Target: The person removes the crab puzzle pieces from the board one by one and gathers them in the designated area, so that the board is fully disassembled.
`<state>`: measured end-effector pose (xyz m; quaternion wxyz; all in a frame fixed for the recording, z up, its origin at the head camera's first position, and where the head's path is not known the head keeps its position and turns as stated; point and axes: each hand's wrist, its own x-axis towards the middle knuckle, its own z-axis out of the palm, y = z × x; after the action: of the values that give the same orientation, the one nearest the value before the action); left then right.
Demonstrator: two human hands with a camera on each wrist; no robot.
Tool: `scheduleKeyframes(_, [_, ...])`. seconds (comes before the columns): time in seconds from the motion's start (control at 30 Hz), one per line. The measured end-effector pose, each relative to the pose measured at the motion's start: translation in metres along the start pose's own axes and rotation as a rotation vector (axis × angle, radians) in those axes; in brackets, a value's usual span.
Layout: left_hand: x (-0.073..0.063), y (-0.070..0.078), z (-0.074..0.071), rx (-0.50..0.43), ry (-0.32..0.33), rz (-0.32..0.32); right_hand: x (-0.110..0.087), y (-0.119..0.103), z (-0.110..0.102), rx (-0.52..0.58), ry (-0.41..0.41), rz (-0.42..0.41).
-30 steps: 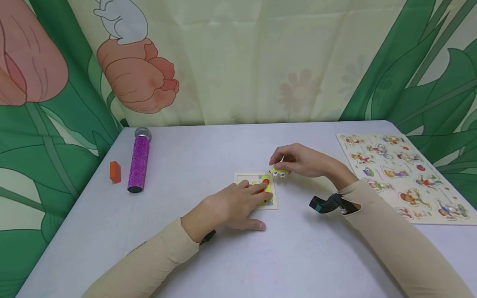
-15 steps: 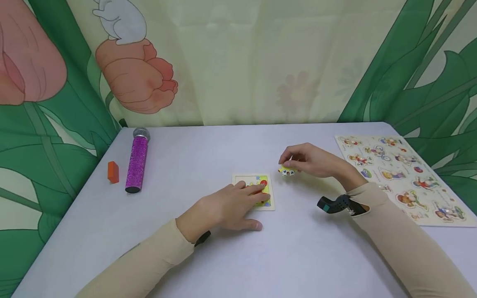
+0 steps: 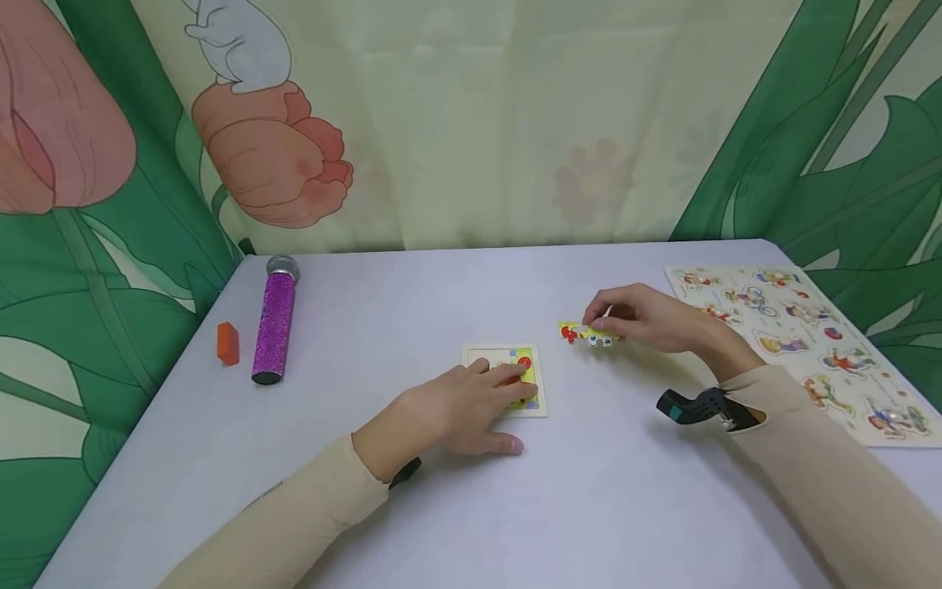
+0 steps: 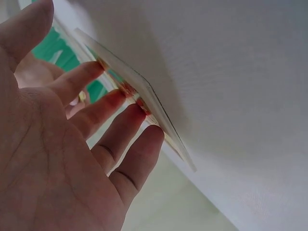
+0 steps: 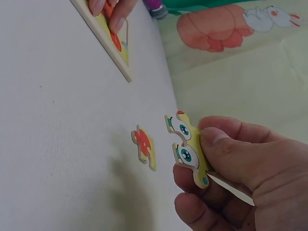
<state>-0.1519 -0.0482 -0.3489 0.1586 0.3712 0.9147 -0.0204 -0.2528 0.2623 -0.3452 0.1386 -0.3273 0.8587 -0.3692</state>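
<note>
My right hand (image 3: 648,317) pinches a yellow jigsaw piece (image 5: 188,153) printed with two big eyes, between thumb and fingers, held above the table. A second jigsaw piece (image 5: 144,147), yellow with a red shape, lies on the table close to it; the head view shows this red and yellow piece (image 3: 570,332) just left of my right fingertips. My left hand (image 3: 467,409) is spread with its fingertips resting on a small framed puzzle board (image 3: 542,401). That hand covers much of the board's picture; yellow and red parts show between the fingers.
A purple glitter microphone (image 3: 275,327) lies at the left, beside an orange block (image 3: 228,343). At the right is a large board of printed figures (image 3: 780,323), partly behind my right forearm. A printed curtain (image 3: 471,123) hangs behind the table (image 3: 412,303).
My right hand has moved to the right with the eyed jigsaw piece, away from the board. The red and yellow piece has come into view. My left hand stays on the board.
</note>
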Motion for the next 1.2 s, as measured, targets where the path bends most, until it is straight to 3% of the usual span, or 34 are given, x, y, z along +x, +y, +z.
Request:
scheduleKeyframes(0.27, [-0.003,-0.002,0.003,-0.012,0.032,0.025,-0.004,0.011,-0.003,-0.033,0.023,0.088])
scheduleKeyframes(0.57, [0.000,-0.001,0.002,-0.010,0.014,0.018,-0.002,0.024,-0.005,-0.053,0.048,0.134])
scheduleKeyframes(1.0, [-0.007,-0.008,0.002,-0.076,0.002,0.027,0.011,0.029,0.001,-0.152,0.044,0.138])
scheduleKeyframes(1.2, [-0.011,-0.010,0.003,-0.111,-0.006,0.039,0.011,0.028,0.002,-0.210,0.071,0.094])
